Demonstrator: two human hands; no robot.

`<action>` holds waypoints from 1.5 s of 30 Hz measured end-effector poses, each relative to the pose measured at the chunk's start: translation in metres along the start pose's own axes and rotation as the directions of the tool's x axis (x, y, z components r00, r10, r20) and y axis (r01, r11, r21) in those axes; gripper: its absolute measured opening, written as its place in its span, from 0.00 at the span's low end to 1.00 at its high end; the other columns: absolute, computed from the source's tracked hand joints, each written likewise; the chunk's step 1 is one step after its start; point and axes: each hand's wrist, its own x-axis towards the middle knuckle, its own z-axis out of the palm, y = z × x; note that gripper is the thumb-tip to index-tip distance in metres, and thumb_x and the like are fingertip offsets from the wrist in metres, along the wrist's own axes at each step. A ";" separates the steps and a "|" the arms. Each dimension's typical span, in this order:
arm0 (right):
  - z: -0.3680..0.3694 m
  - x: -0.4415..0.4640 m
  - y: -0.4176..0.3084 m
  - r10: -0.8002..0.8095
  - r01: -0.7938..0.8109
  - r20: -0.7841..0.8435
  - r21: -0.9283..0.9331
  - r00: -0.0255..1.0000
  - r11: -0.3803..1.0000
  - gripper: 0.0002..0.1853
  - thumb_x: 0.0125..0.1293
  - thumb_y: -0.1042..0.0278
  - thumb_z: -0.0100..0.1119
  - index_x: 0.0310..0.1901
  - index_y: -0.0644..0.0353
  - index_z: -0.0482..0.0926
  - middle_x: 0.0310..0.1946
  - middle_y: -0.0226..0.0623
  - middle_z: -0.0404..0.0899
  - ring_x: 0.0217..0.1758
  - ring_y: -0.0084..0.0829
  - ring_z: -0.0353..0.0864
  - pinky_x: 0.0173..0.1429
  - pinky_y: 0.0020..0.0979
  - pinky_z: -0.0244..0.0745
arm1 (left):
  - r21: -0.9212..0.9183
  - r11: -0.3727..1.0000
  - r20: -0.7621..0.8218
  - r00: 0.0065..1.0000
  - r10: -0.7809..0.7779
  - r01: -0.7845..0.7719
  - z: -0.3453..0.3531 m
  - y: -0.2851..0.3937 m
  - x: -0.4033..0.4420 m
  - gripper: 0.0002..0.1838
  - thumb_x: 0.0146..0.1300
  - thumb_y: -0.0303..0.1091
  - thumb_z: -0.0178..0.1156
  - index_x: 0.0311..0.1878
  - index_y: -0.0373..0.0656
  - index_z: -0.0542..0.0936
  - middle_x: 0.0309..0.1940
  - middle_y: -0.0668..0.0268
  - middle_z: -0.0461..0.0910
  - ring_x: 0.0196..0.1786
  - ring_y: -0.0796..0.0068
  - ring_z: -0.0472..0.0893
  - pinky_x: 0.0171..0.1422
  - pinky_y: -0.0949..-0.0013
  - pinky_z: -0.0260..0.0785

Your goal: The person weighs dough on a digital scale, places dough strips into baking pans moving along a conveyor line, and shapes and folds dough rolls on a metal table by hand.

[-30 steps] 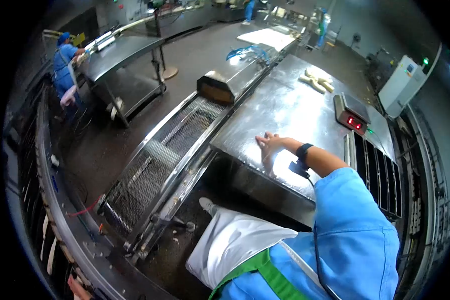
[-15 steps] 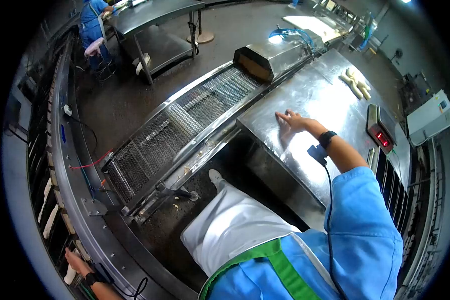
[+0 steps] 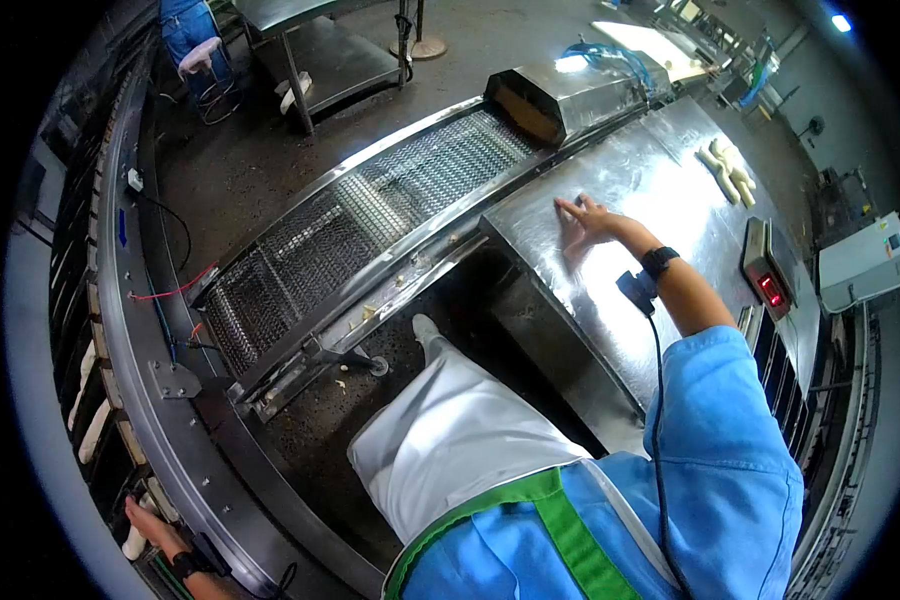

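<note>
My right hand (image 3: 592,220) rests on the steel table (image 3: 640,165), fingers spread over the bare metal, holding nothing. A black strap is round its wrist, and a small black device (image 3: 637,290) with a cable hangs beside the forearm. At the lower left, my left hand (image 3: 148,522) reaches over the slatted conveyor with its fingers stretched out. It lies against a pale dough strip (image 3: 133,544), partly covering it; a firm grip does not show. More dough strips (image 3: 94,432) lie in the slots farther up. Several pale dough pieces (image 3: 727,172) are heaped at the table's far side.
A wire-mesh conveyor (image 3: 370,210) runs diagonally between my hands, with a steel hood (image 3: 570,100) at its far end. A scale with red digits (image 3: 767,275) stands on the table's right. The curved steel rail (image 3: 120,320) borders the left side. Another person (image 3: 190,40) stands at the upper left.
The view has tilted and shifted slightly, so the far table and other person sit higher in the picture. My right hand stays on the table; my left hand stays by the dough strip.
</note>
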 end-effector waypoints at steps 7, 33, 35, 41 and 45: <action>0.001 0.002 0.003 -0.022 0.022 -0.014 -0.024 1.000 0.999 0.59 0.26 0.41 0.68 0.60 0.29 0.38 0.58 0.56 0.42 0.57 0.61 0.49 0.54 0.50 0.57 | -0.003 0.999 0.064 0.997 0.042 -0.041 -0.016 0.021 -0.024 0.30 0.56 0.56 0.35 0.52 0.43 0.66 0.51 0.58 0.67 0.53 0.55 0.64 0.55 0.59 0.50; -0.082 0.218 -0.062 -0.392 0.034 -0.460 -0.613 0.797 0.789 0.23 0.51 0.70 0.51 0.51 0.52 0.64 0.54 0.42 0.60 0.35 0.35 0.75 0.37 0.32 0.71 | 0.024 1.000 -0.256 0.967 -0.005 0.011 -0.018 0.095 -0.072 0.12 0.49 0.44 0.50 0.31 0.48 0.75 0.37 0.66 0.73 0.47 0.63 0.67 0.47 0.60 0.56; -0.120 0.208 -0.073 -0.419 0.198 -0.447 -0.461 0.790 0.865 0.18 0.51 0.73 0.50 0.46 0.57 0.67 0.43 0.44 0.68 0.31 0.35 0.75 0.33 0.30 0.70 | 0.021 1.000 -0.273 0.962 0.003 0.003 -0.027 0.092 -0.071 0.12 0.49 0.44 0.50 0.31 0.47 0.74 0.37 0.66 0.73 0.47 0.61 0.67 0.47 0.60 0.56; -0.279 0.105 -0.117 -0.403 0.649 -0.643 0.197 0.651 0.735 0.12 0.51 0.71 0.52 0.39 0.59 0.67 0.26 0.31 0.69 0.24 0.20 0.67 0.25 0.20 0.66 | 0.014 0.999 -0.260 0.965 -0.027 0.032 -0.022 0.086 -0.070 0.12 0.47 0.43 0.51 0.32 0.48 0.73 0.37 0.66 0.72 0.47 0.64 0.67 0.49 0.60 0.56; -0.358 -0.024 -0.236 -0.369 0.852 -0.795 0.327 0.482 0.409 0.18 0.55 0.62 0.51 0.47 0.58 0.65 0.40 0.33 0.69 0.39 0.23 0.70 0.36 0.24 0.68 | 0.027 0.999 -0.268 0.963 -0.016 0.024 -0.027 0.087 -0.069 0.12 0.47 0.42 0.51 0.34 0.48 0.72 0.38 0.67 0.71 0.47 0.65 0.67 0.51 0.60 0.54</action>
